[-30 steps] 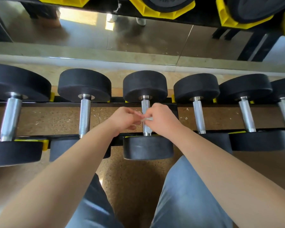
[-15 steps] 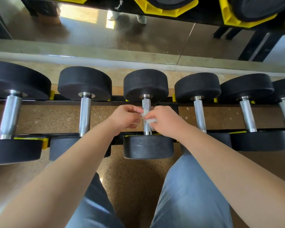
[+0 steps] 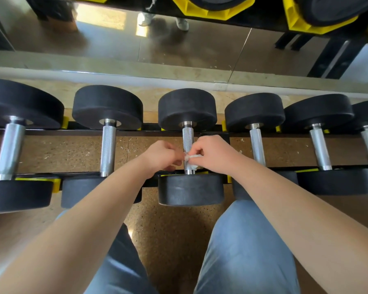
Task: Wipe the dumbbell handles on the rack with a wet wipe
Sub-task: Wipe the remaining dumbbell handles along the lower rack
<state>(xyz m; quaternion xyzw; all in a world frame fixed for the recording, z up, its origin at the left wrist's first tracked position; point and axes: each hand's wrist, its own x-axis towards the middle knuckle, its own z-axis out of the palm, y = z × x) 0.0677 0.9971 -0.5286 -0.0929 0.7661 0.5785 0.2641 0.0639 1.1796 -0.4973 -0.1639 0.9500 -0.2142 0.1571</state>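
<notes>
Several black dumbbells with steel handles lie side by side on a black rack (image 3: 51, 132). Straight ahead is the middle dumbbell's knurled handle (image 3: 187, 137). A small crumpled white wet wipe (image 3: 192, 158) is wrapped against the lower half of that handle. My left hand (image 3: 162, 157) pinches the wipe from the left side, and my right hand (image 3: 214, 154) pinches it from the right, fingers curled. Both hands meet over the handle and hide its lower part.
Neighbouring handles stand at left (image 3: 108, 149) and right (image 3: 257, 146). Yellow cradles (image 3: 56, 184) hold the weights. A mirror (image 3: 179, 45) runs behind the rack. My knees in grey trousers (image 3: 242, 251) are just below the rack, above brown speckled floor.
Both hands stay on the middle handle; they slid slightly down toward the near weight, and the wipe shows more between the fingers.
</notes>
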